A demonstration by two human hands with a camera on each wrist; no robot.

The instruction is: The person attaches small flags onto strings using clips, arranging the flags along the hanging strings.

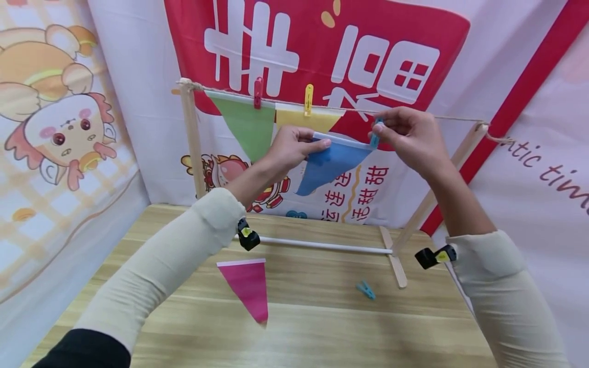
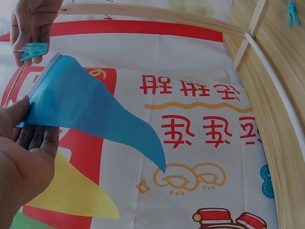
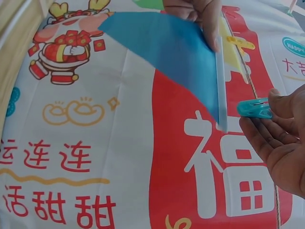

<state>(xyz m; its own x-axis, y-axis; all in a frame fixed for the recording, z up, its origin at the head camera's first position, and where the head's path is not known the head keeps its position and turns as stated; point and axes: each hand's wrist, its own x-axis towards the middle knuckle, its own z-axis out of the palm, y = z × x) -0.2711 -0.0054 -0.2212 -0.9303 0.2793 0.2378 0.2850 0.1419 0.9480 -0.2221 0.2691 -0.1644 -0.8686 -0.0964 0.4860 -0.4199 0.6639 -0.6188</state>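
Observation:
My left hand point(image 1: 294, 146) pinches the white-topped edge of a blue triangular pennant point(image 1: 335, 159) at its left corner, thumb in front. The pennant's tip hangs down, slightly bent. My right hand point(image 1: 412, 138) pinches a teal clothespin point(image 3: 255, 109) close to the pennant's other top corner; in the right wrist view the two are apart. Behind runs a twine line point(image 1: 363, 111) between two wooden posts. On it a red clothespin point(image 1: 258, 93) holds a green pennant point(image 1: 248, 125), and a yellow clothespin point(image 1: 308, 99) holds a yellow pennant point(image 1: 290, 116).
A pink pennant point(image 1: 247, 287) and another teal clothespin point(image 1: 365, 290) lie on the wooden table point(image 1: 313, 332). The line's frame has a left post point(image 1: 191, 138), a right post point(image 1: 421, 214) and a white bottom rod point(image 1: 322, 246). A printed red and white cloth point(image 1: 193, 30) hangs behind.

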